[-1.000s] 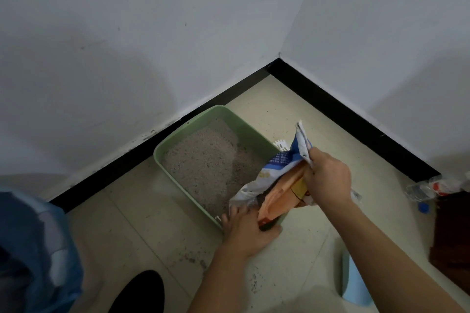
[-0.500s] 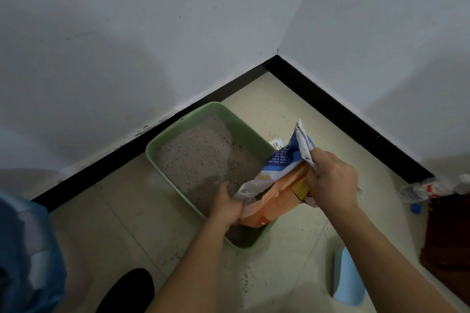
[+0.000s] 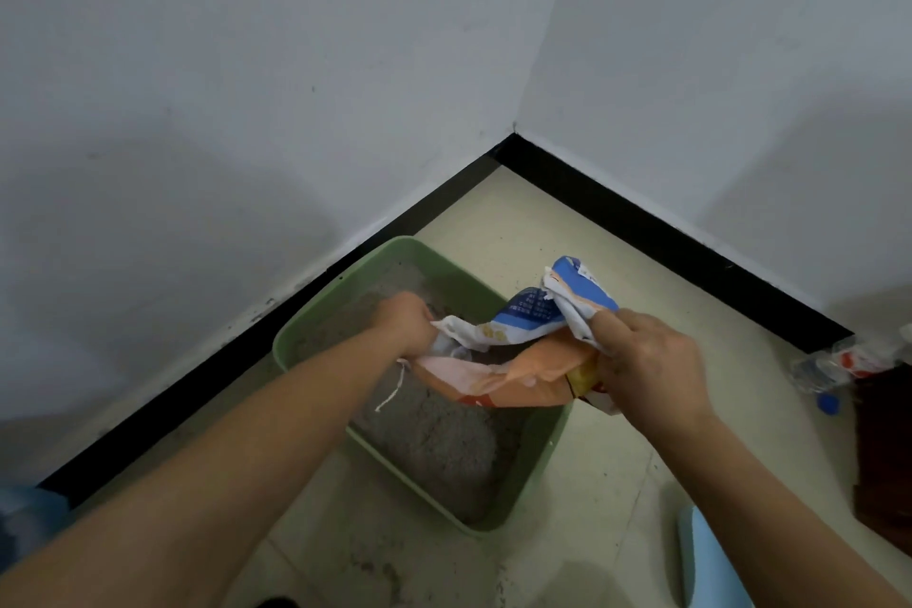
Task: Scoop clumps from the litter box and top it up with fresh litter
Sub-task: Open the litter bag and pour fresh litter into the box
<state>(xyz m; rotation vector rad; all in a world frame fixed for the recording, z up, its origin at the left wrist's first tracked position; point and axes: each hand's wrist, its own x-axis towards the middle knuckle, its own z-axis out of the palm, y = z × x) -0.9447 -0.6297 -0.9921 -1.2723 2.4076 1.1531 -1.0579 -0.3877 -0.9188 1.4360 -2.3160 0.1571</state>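
Note:
A green litter box sits on the floor in the room's corner, filled with grey litter. Above it a crumpled orange, white and blue litter bag is stretched almost flat across the box. My left hand grips the bag's white open end over the far side of the box, with a loose white string hanging from it. My right hand grips the bag's bunched blue end over the box's right rim. No scoop is visible.
White walls with a black baseboard close off the corner behind the box. A light blue object lies on the tile floor at lower right. A crushed plastic bottle and a dark brown object are at the right edge.
My left hand moved from the box's near rim up to the bag's open end and took hold of it. The bag went from tilted and bunched to stretched across the box.

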